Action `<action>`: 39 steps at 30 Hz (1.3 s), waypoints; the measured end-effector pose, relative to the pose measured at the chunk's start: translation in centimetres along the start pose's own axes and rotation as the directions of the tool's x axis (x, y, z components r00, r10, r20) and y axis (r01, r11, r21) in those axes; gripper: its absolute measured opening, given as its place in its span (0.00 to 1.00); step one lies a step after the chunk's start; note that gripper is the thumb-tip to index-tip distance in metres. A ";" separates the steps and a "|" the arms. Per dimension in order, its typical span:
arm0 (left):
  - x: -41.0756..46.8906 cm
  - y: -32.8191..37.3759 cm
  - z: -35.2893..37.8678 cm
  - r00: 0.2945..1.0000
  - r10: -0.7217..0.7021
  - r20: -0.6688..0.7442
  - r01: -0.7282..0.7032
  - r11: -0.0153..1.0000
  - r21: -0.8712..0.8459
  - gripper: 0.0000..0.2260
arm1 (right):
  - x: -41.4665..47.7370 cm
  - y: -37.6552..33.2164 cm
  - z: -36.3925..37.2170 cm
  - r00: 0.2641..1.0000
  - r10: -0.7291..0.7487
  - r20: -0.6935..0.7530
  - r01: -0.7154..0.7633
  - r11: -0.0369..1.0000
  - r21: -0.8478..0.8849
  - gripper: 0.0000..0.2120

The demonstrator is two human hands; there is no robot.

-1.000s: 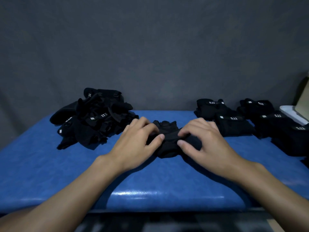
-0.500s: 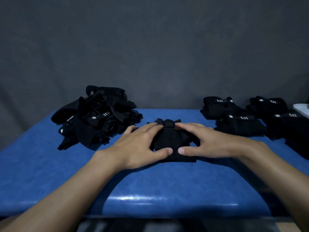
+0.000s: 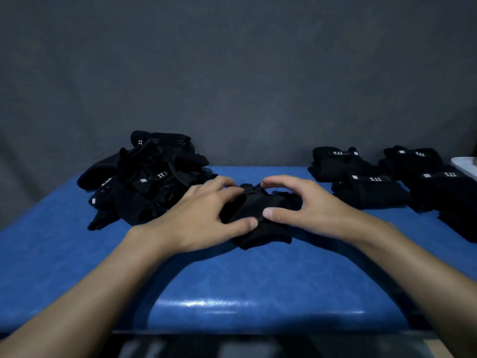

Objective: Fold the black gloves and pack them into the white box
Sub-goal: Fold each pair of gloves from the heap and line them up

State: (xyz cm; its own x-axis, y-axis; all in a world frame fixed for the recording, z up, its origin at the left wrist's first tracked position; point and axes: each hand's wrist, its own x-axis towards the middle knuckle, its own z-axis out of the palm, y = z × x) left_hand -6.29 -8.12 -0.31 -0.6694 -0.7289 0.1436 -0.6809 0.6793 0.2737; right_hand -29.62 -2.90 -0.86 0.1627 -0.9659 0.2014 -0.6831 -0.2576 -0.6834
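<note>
A pair of black gloves [image 3: 260, 218] lies bunched in the middle of the blue table [image 3: 232, 285]. My left hand [image 3: 204, 215] grips its left side, thumb on the near edge and fingers over the top. From the right, my right hand [image 3: 302, 205] holds the same pair, fingers arched over its far end and thumb pressing the front. A loose heap of unfolded black gloves [image 3: 144, 182] sits at the back left. Folded black gloves [image 3: 361, 177] lie in rows at the back right. A corner of the white box [image 3: 467, 164] shows at the right edge.
A dark grey cloth backdrop hangs directly behind the table. The table's glossy front edge runs close to my body. More folded gloves [image 3: 449, 192] reach toward the right edge, near the box.
My fingers have curled from flat to arched over the gloves, bunching them up and tilting them. The view shifted slightly left, and less of the white box shows.
</note>
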 end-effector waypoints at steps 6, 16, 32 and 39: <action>0.4 0.1 1.0 0.998 0.013 0.068 -0.022 0.992 0.126 0.45 | 0.5 0.3 0.0 0.961 0.157 0.228 -0.098 0.963 -0.249 0.49; -0.8 0.5 0.6 0.997 0.066 -0.029 -0.059 0.978 0.199 0.43 | 0.4 0.3 -0.1 0.930 0.237 0.281 -0.127 0.924 -0.361 0.51; -1.2 -0.5 0.1 0.980 0.112 -0.163 -0.090 0.987 0.135 0.33 | -0.5 -2.0 -0.3 0.995 0.088 0.041 -0.066 0.924 -0.376 0.34; -1.8 -3.4 -2.5 0.894 0.040 -0.447 0.091 0.959 0.267 0.25 | 1.8 -4.1 0.5 0.999 -0.032 -0.015 0.026 0.947 -0.319 0.23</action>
State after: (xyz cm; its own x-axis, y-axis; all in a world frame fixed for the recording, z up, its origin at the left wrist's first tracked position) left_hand -2.04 -9.37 0.85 -0.4926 -0.6626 0.5642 -0.7934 0.6083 0.0216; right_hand -26.14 -3.56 1.92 0.1738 -0.9566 0.2338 -0.8702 -0.2603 -0.4183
